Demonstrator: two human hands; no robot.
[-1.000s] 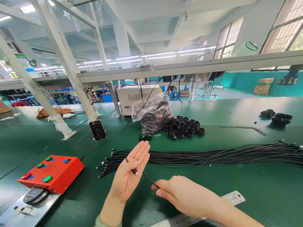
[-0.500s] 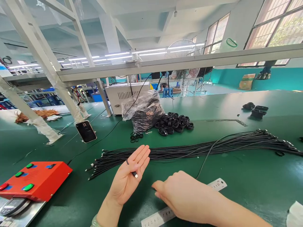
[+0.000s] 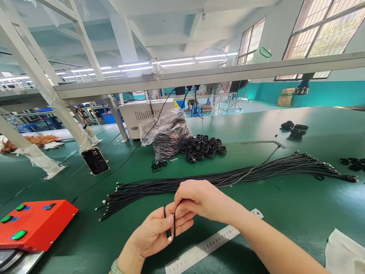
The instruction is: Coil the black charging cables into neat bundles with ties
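My left hand (image 3: 155, 234) is palm up with its fingers bent round the plug end of a thin black cable (image 3: 169, 224). My right hand (image 3: 199, 198) sits just above it, fingers pinched on the same cable and folding it over the left fingers. From there the cable trails away to the right across the table. A long bundle of black cables (image 3: 228, 177) lies behind both hands on the green table (image 3: 291, 205). A steel ruler (image 3: 205, 245) lies under my right forearm.
A red button box (image 3: 34, 224) sits at the left. Behind the bundle are a plastic bag of black parts (image 3: 169, 133), a heap of black rings (image 3: 203, 146), a phone (image 3: 95, 161) and a white machine (image 3: 142, 114). White cloth (image 3: 345, 253) lies at the right edge.
My right hand rose from the table near the ruler up to my left hand and folded the cable over it. My left fingers curled from flat to bent. The view shifted right.
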